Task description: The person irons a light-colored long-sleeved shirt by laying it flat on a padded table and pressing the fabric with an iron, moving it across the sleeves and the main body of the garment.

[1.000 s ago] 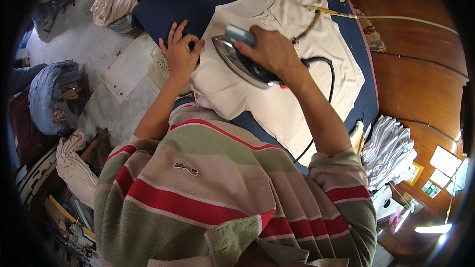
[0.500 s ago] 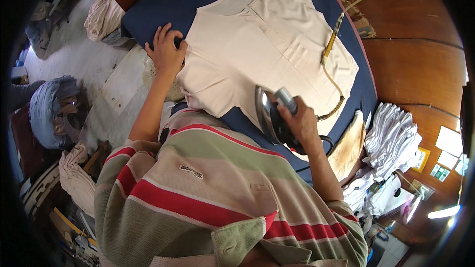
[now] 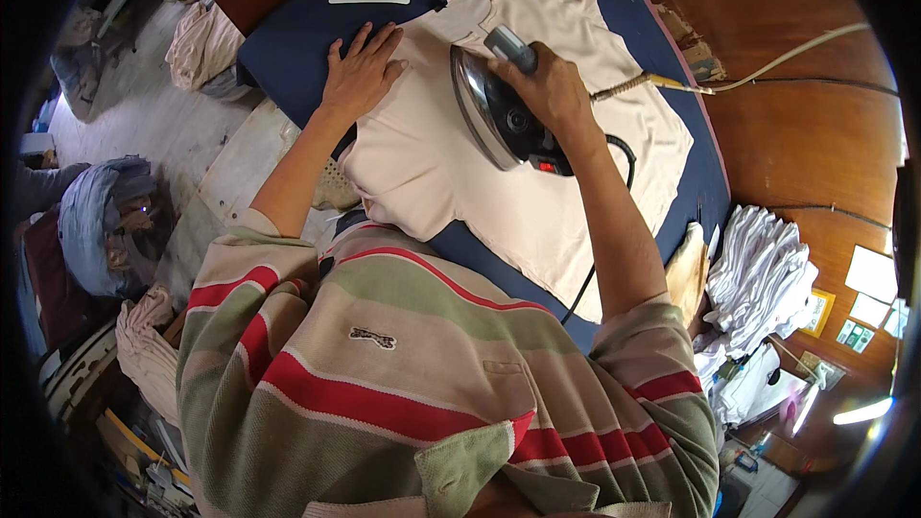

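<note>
**Smooth, flat and unhurried**

My right hand (image 3: 549, 86) is wrapped around the iron (image 3: 494, 113), whose nose points up toward the neckline (image 3: 467, 19) of the pale shirt (image 3: 518, 216). My left hand (image 3: 363, 75) grips nothing; it rests palm down with fingers spread, along the edge where the shirt meets the navy cover (image 3: 288, 48).

To press well, I should let that flat hand anchor the cloth with a light pull away from the iron, so no fold gets trapped. Long, even strokes with the sole level suit this thin-looking fabric, and I would not linger. My left fingertips need to stay clear of the hot nose, and the black cord (image 3: 633, 161) and brown hose (image 3: 622, 89) should trail off to my right without dragging creases.

The shirt lies beneath the iron and my right hand, spreading out to the right of my left hand. I cannot tell whether the whole sole touches it.
</note>
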Action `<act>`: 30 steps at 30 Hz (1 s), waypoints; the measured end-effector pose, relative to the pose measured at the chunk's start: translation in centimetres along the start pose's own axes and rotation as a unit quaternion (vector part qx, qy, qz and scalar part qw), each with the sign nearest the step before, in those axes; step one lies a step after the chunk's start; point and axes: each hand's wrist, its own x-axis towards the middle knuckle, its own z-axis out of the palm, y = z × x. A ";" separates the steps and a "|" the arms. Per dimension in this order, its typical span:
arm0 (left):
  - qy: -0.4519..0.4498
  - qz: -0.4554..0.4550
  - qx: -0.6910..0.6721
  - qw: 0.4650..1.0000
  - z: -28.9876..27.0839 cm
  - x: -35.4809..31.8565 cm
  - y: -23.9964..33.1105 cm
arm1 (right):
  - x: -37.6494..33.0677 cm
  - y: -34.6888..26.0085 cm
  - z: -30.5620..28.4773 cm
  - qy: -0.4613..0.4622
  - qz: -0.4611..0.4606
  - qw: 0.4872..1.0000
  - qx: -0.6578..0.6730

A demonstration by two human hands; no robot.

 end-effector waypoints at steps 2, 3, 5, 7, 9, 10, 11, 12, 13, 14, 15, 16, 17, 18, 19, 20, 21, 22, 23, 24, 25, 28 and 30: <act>0.046 -0.055 -0.104 0.992 0.0 0.9 -0.6 | 1.7 -0.5 0.2 -0.006 -0.011 1.000 -0.009; 0.069 -0.081 -0.155 0.982 -0.1 1.4 -0.9 | 2.3 -0.4 0.6 -0.003 -0.027 0.999 -0.020; 0.085 -0.114 -0.122 0.982 -0.7 2.6 -0.5 | 3.3 -0.4 1.1 -0.015 -0.056 0.997 -0.049; 0.085 -0.127 -0.102 0.983 -0.9 3.0 -0.4 | 3.9 -1.0 1.7 -0.011 -0.081 0.994 -0.075; 0.070 -0.121 -0.094 0.986 -0.9 3.4 -0.3 | 4.3 -1.8 1.9 -0.023 -0.083 0.992 -0.088; 0.080 -0.117 -0.096 0.985 -0.7 3.5 -0.3 | 4.4 -1.8 2.0 -0.025 -0.084 0.992 -0.088; 0.091 -0.113 -0.096 0.985 -0.5 3.4 -0.6 | 4.6 -1.9 2.1 -0.026 -0.087 0.992 -0.088; 0.102 -0.110 -0.096 0.984 -0.3 3.3 -0.9 | 4.7 -1.9 2.1 -0.027 -0.090 0.992 -0.087; 0.107 -0.111 -0.093 0.984 0.0 3.4 -1.2 | 4.6 -1.7 1.9 -0.028 -0.072 0.994 -0.078; 0.112 -0.114 -0.092 0.983 0.1 3.6 -1.4 | 4.2 -1.2 1.6 -0.031 -0.054 0.996 -0.070; 0.116 -0.116 -0.090 0.982 0.3 3.7 -1.7 | 3.9 -0.9 1.5 -0.034 -0.037 0.997 -0.062; 0.115 -0.118 -0.089 0.982 0.4 3.6 -1.9 | 3.8 -0.8 1.7 -0.030 -0.044 0.997 -0.061; 0.115 -0.119 -0.091 0.982 0.3 3.6 -1.8 | 3.8 -0.5 1.7 -0.024 -0.049 0.997 -0.063; 0.115 -0.119 -0.093 0.982 0.3 3.7 -1.7 | 3.7 -0.5 1.6 -0.018 -0.055 0.996 -0.065; 0.118 -0.119 -0.085 0.982 0.5 4.0 -1.7 | 3.7 -0.7 1.6 -0.020 -0.054 0.995 -0.083; 0.120 -0.120 -0.077 0.982 0.8 4.1 -1.7 | 3.9 -1.1 1.7 -0.019 -0.068 0.994 -0.084; 0.118 -0.117 -0.066 0.984 0.9 4.0 -1.5 | 4.1 -1.4 2.0 -0.019 -0.077 0.994 -0.081; 0.108 -0.123 -0.093 0.982 0.9 3.9 -1.6 | 4.4 -1.7 2.2 -0.019 -0.085 0.993 -0.078; 0.096 -0.126 -0.122 0.980 0.2 3.9 -1.6 | 4.7 -2.0 2.2 -0.025 -0.097 0.993 -0.061; 0.085 -0.129 -0.151 0.976 -0.2 3.9 -1.6 | 4.7 -2.2 2.3 -0.037 -0.102 0.993 -0.050; 0.072 -0.161 -0.244 0.954 0.0 3.9 -2.0 | 4.6 -2.3 2.5 -0.048 -0.107 0.992 -0.039; 0.133 0.013 -0.206 0.970 -1.1 2.2 0.3 | 2.7 -1.1 2.0 -0.058 -0.097 0.993 -0.028; 0.062 0.045 -0.026 0.997 0.3 0.5 0.8 | 1.7 0.2 1.6 -0.063 -0.087 0.994 -0.016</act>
